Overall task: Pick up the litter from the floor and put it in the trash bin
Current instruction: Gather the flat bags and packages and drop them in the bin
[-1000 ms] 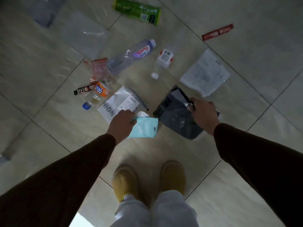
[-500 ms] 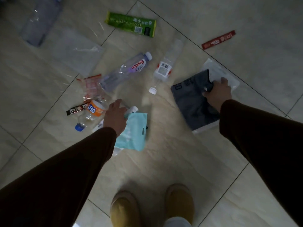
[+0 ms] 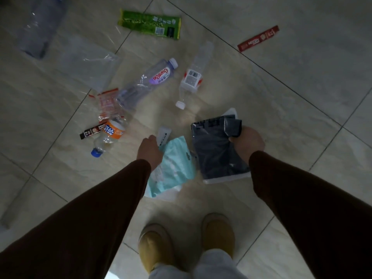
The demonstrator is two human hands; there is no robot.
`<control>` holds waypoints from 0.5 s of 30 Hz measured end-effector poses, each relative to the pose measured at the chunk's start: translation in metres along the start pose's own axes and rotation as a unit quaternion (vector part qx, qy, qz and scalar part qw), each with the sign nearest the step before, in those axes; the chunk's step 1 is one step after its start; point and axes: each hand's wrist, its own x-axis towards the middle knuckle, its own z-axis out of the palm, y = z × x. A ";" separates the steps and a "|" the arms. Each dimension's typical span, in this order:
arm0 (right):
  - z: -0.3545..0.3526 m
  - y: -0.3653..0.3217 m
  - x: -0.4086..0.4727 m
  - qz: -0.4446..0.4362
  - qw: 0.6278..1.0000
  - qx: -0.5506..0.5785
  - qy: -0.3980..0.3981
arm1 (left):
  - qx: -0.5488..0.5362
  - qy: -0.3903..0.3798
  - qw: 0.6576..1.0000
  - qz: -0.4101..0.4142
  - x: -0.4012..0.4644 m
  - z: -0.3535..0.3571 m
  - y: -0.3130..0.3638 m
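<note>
My left hand (image 3: 150,151) grips a light teal pouch (image 3: 173,168) together with a white paper packet (image 3: 164,135), held above the tiled floor. My right hand (image 3: 246,140) is closed on a dark grey plastic bag (image 3: 215,150) with a clear white-edged bag behind it. On the floor lie a clear bottle with a purple label (image 3: 149,81), a clear bottle with a red and white label (image 3: 192,79), a small orange-labelled bottle (image 3: 109,135), a green wrapper (image 3: 150,24) and a red stick sachet (image 3: 258,38). No trash bin is in view.
A clear plastic bag (image 3: 88,63) and a large crushed bottle (image 3: 39,27) lie far left. A red-printed clear wrapper (image 3: 107,104) and a dark sachet (image 3: 90,131) sit by the orange bottle. My feet in yellow slippers (image 3: 157,246) stand below.
My right hand picked up the clear white bag along with the dark bag and drew both back toward me. My left hand rose with the teal pouch and packet.
</note>
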 end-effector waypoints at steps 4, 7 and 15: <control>-0.029 0.001 -0.051 0.011 0.999 0.047 0.017 | -0.035 0.013 0.999 -0.010 -0.038 -0.031 0.011; -0.073 -0.010 -0.086 0.009 0.997 0.066 0.033 | -0.110 0.047 0.992 -0.029 -0.075 -0.071 0.029; -0.231 -0.074 -0.168 -0.024 0.963 0.259 0.073 | -0.262 0.106 0.959 -0.014 -0.148 -0.215 0.134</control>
